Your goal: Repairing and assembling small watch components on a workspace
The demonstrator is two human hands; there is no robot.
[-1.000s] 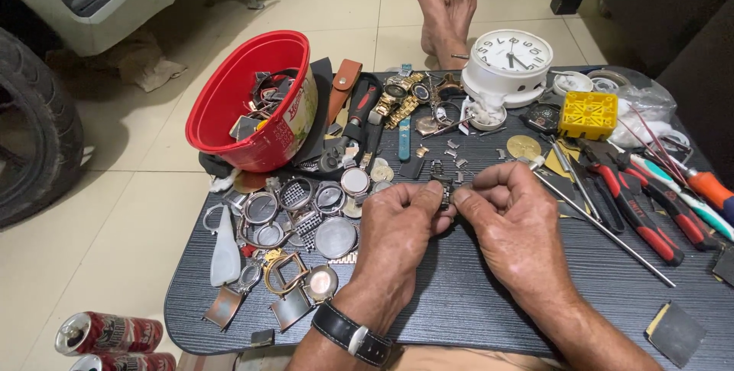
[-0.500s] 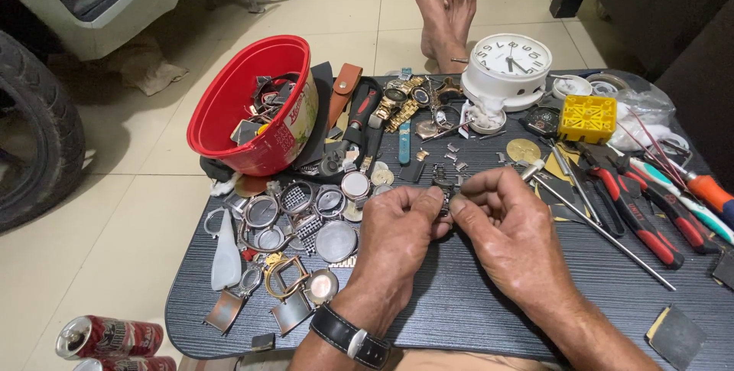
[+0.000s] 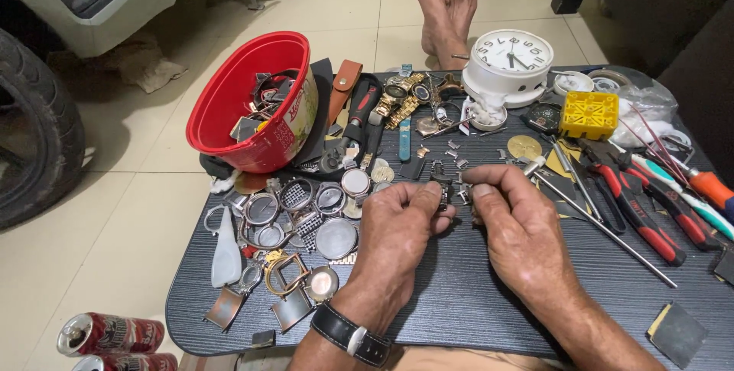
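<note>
As before, both hands' grip stays on the small metal watch part [image 3: 446, 190].

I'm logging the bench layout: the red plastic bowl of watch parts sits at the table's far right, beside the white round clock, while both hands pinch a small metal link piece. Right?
Not quite. The head view shows the red plastic bowl at the table's far left, well apart from the white round clock. The rest holds: left hand and right hand pinch the small metal link piece.

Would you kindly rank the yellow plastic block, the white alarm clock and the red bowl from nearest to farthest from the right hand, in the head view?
1. Yellow plastic block, up and to the right of the right hand.
2. White alarm clock, straight beyond, at the table's far edge.
3. Red bowl, far left, past the left hand.
</note>
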